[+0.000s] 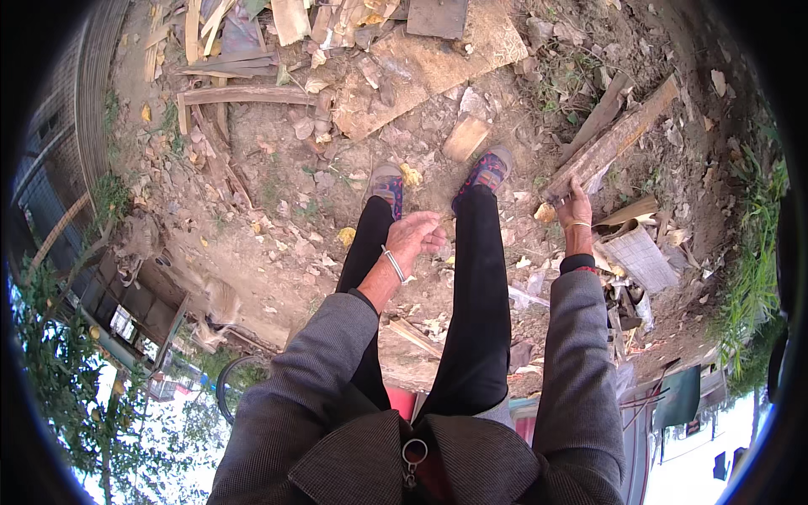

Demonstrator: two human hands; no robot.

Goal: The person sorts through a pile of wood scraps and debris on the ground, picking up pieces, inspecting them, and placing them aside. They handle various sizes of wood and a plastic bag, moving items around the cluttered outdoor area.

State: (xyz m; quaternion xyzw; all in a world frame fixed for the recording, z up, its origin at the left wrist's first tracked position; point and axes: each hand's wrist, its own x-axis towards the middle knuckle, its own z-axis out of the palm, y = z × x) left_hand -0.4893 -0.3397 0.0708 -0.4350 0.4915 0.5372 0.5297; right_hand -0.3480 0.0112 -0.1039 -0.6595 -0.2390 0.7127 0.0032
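My right hand (pixel 574 205) grips the near end of a long wooden board (pixel 622 136), which slants away up and to the right over the dirt. Its thumb lies on the board's end; some of the fingers are hidden. A second weathered plank (pixel 596 117) lies along the board's left side. My left hand (pixel 415 237) hangs in the air in front of my legs, its fingers loosely curled and apart, with nothing in it. A short wood block (pixel 466 137) rests on the ground just beyond my shoe.
A fibrous sheet (pixel 416 76) and split wood pieces (pixel 290 19) lie ahead. A narrow plank (pixel 252 95) is at the left. Wood scraps (pixel 637 255) are heaped beside my right arm. A furry animal (pixel 221 303) is at the lower left, near a wheel (pixel 243 388).
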